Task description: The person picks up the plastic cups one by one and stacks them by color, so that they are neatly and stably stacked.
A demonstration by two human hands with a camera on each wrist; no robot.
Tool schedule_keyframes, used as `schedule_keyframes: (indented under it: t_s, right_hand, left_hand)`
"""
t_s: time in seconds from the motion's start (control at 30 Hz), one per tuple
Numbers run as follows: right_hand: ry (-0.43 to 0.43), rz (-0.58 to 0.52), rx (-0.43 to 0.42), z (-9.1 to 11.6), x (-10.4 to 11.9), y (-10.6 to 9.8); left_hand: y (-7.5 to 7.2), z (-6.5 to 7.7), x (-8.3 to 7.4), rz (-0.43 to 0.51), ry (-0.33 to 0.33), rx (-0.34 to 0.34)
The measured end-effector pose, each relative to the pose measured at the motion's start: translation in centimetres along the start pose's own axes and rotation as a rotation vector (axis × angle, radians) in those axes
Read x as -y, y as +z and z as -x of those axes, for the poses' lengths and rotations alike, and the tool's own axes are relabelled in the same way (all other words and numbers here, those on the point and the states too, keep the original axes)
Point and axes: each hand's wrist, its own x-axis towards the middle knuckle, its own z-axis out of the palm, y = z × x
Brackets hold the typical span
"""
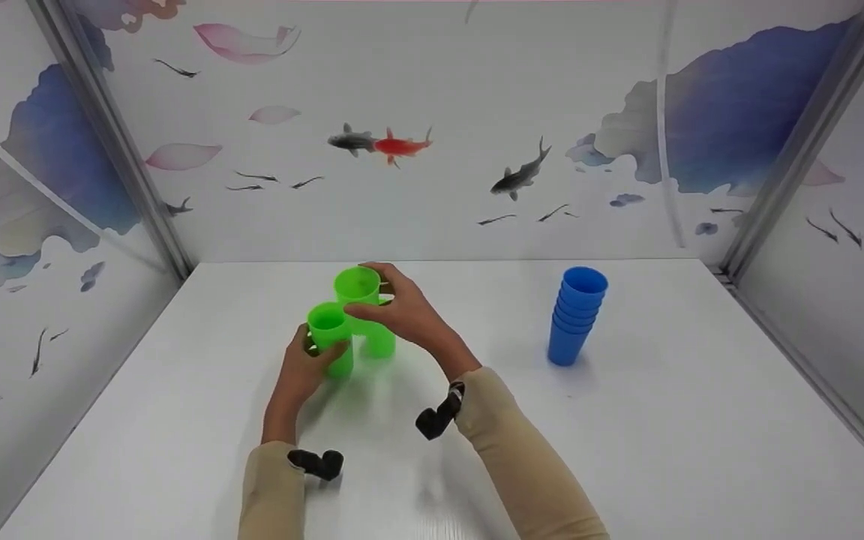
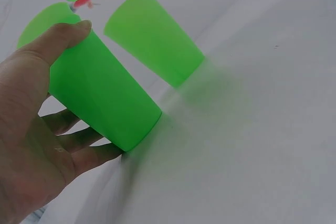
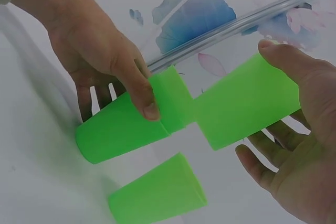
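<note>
My left hand (image 1: 298, 379) grips a green cup (image 2: 105, 87) that stands upright with its base at the table. A line below its rim in the right wrist view sets off a paler top band. My right hand (image 1: 411, 313) holds another green cup (image 3: 247, 103) by its side, thumb near the rim, raised above the tabletop. From the head, this raised cup lies just behind and right of the left hand's cup. Below it a third green cup (image 1: 382, 343) stands on the table, partly hidden in the head view, untouched by either hand.
A stack of several nested blue cups (image 1: 574, 319) stands at the right on the white table (image 1: 664, 420). Printed panels with fish and petals wall in the back (image 1: 432, 217) and both sides, with metal posts (image 1: 777, 157) at the corners.
</note>
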Motion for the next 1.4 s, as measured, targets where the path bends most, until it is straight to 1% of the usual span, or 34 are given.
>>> schedule_keyframes:
  t_s: [0.17,0.33,0.6,0.77,1.0,1.17,1.4]
  right_hand:
    - [-0.021,-0.013,-0.014,-0.8,0.5,0.6]
    - [-0.038,-0.036,-0.006,-1.4,1.2,1.2]
    - [-0.004,-0.027,-0.029,-2.2,1.6,2.1]
    - [0.008,-0.032,-0.047,-2.3,0.8,3.1]
    - [0.008,-0.075,-0.096,-2.5,-0.2,3.8]
    - [0.033,-0.074,-0.08,-2.3,-0.7,4.2]
    - [0.043,-0.019,-0.027,-2.0,-1.9,3.9]
  left_hand:
    - [-0.1,0.0,-0.1,-0.016,-0.004,-0.008]
    - [-0.1,0.0,-0.2,-0.02,-0.012,0.003]
    - [0.0,-0.4,-0.4,-0.04,-0.056,0.003]
    - [0.0,-0.5,-0.3,-0.032,-0.065,0.013]
    - [0.0,-0.3,-0.3,-0.024,-0.045,0.007]
    - [0.1,-0.2,-0.4,-0.022,-0.034,0.007]
    - [0.0,0.0,-0.1,0.012,-0.012,0.004]
